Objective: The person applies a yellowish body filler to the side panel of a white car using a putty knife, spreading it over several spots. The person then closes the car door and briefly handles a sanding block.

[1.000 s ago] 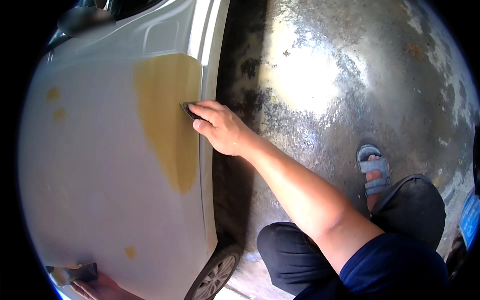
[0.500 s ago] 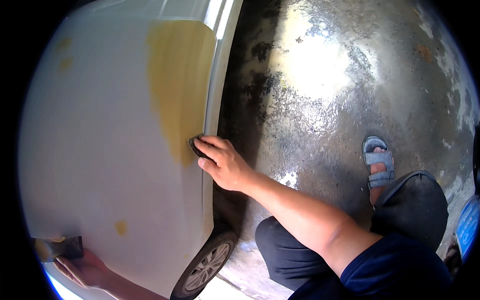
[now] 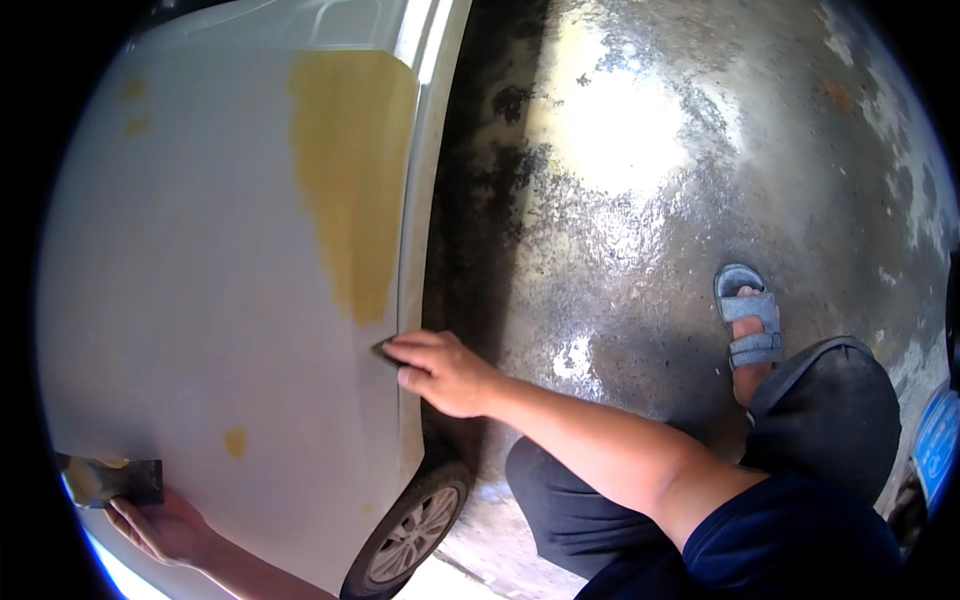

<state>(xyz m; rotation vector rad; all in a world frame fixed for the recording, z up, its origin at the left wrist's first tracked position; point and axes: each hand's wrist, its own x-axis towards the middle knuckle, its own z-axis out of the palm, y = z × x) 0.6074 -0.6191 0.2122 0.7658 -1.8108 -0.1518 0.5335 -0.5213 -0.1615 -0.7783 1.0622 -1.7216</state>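
A light-coloured car door panel fills the left side, with a large yellow-ochre patch along its right edge and smaller yellow spots elsewhere. My right hand is closed on a small dark scraper at the panel's right edge, just below the large patch. At the lower left, my left hand grips a dark flat board with yellowish paste on it; the board partly leaves the view.
Below the door is a wheel with silver spokes. A wet, stained concrete floor spreads right of the car. My sandalled foot and bent knees are at the lower right, beside a blue object at the right rim.
My right hand with the scraper has moved down along the panel's edge to below the large patch. My left hand and board appear higher in the picture than one second ago.
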